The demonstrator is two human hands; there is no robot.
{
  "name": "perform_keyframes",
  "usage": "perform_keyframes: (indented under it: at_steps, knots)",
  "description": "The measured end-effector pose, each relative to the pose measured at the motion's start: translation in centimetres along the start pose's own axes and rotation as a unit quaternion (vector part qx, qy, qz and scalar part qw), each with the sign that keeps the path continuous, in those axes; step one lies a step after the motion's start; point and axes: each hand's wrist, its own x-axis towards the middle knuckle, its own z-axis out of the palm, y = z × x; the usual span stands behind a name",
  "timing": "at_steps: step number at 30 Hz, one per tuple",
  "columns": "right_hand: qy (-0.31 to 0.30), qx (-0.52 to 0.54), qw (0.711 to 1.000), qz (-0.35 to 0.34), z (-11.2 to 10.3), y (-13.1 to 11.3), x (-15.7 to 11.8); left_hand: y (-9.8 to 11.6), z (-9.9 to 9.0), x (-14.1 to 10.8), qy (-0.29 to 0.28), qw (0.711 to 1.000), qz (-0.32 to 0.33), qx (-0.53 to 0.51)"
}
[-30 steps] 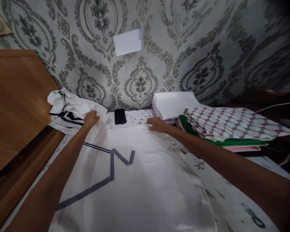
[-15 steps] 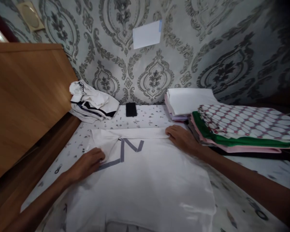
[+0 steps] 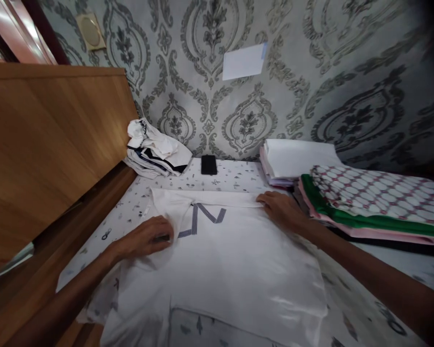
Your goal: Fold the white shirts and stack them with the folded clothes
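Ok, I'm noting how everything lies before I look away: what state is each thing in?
White garment with striped trim: spread out, lightly wrinkled
Left hand: fingers curled on the garment
Right hand: on its top right edge
Black phone: lying flat, unlit
White clothes pile: crumpled on top
White cloth: folded
Lattice-patterned cloth: folded, atop green cloth

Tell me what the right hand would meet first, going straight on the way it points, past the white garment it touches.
Beyond the white garment, the right hand would probably meet the black phone-like object on the patterned sheet, though its exact heading and height are unclear.
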Motion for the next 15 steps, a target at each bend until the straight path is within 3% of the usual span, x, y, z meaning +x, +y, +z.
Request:
perform_keyframes:
  at_steps: [2, 3, 7, 9, 12, 15]
  knots:
    - [-0.015, -0.02, 1.0, 0.004, -0.9, -1.6, 0.6, -1.3, -0.7, 0.0, -0.017, 0.998, -0.044, -0.043]
    - [-0.015, -0.015, 1.0, 0.001, -1.4, -3.0, 1.2, -2.4, -1.1, 0.2, 0.007, 0.996, -0.072, -0.059]
    - [-0.01, 0.127, 0.988, -0.087, -2.6, -11.1, 4.5, -8.1, -3.5, 2.3, 0.218, 0.957, -0.189, 0.02]
    - [-0.044, 0.19, 0.964, -0.181, -2.6, -15.5, 6.5, -10.8, -4.6, 3.8, 0.272, 0.93, -0.236, 0.076]
    - [-0.09, 0.188, 0.951, -0.227, -2.3, -20.2, 9.2, -13.7, -5.7, 5.6, 0.248, 0.938, -0.234, 0.069]
    - [-0.128, 0.172, 0.944, -0.252, -2.0, -21.9, 11.3, -15.6, -6.0, 6.6, 0.219, 0.951, -0.214, 0.038]
